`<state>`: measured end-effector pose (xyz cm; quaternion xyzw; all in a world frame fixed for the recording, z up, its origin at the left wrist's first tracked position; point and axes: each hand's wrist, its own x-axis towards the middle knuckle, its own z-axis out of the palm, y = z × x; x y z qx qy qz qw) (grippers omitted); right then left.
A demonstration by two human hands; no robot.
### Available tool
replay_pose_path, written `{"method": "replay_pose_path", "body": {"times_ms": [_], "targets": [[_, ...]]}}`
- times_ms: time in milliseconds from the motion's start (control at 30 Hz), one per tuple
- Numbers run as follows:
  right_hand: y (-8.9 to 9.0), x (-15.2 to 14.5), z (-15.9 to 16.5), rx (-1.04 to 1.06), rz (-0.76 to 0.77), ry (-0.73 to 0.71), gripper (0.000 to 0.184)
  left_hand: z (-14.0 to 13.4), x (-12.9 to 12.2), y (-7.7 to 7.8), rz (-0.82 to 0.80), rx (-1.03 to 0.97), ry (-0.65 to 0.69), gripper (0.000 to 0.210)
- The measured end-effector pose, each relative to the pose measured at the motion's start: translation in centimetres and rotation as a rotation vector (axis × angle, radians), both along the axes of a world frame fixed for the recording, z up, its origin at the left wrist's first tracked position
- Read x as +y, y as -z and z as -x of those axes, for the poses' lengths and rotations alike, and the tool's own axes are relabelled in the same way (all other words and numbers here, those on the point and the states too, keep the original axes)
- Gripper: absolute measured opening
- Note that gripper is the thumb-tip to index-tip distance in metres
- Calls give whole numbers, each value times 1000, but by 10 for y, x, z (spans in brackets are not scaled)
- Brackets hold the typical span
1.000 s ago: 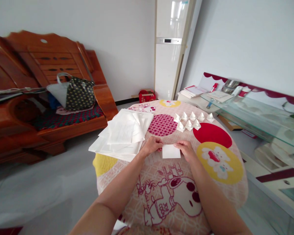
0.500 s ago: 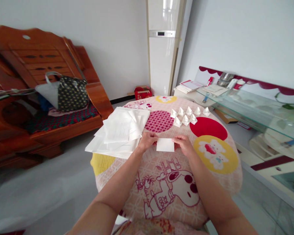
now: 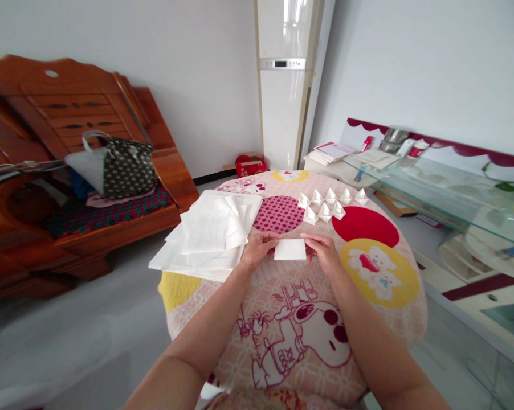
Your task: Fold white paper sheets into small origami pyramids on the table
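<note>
A small folded white paper [image 3: 290,249] is held level between my two hands, above the cloth-covered table. My left hand [image 3: 260,248] pinches its left edge, and my right hand [image 3: 324,250] has the right edge between thumb and fingers. Some fingertips are hidden under the paper. Beyond my hands, several folded white paper boats [image 3: 324,212] stand in two rows. Left of my left hand lies a loose stack of white sheets [image 3: 204,230], the top ones askew and some with faint print.
The patterned tablecloth [image 3: 282,353] covers a round table. At the right stands a glass-topped cabinet [image 3: 453,193] holding papers and cups. A wooden sofa [image 3: 81,102] with a dotted bag [image 3: 129,166] is on the left. A tall white air conditioner [image 3: 282,108] fills the corner.
The paper has tilted slightly and looks a little shorter front to back. My right hand's fingers have shifted along its right edge. The boats and the stack stay put; the view has shifted slightly.
</note>
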<state>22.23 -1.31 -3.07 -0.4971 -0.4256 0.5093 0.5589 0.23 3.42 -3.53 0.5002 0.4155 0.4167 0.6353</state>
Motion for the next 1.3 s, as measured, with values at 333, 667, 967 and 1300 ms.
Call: {"method": "replay_pose_path", "body": {"times_ms": [333, 667, 967, 1300], "targets": [[1, -1, 1, -18, 9, -39, 34, 2, 3, 0, 96, -25, -51, 18], [1, -1, 2, -59, 17, -71, 36, 2, 4, 3, 79, 9, -62, 14], [4, 0, 3, -273, -20, -43, 32, 3, 4, 5, 69, 10, -24, 16], [-3, -2, 11, -419, -11, 35, 29, 0, 3, 3, 77, -28, 64, 61]]}}
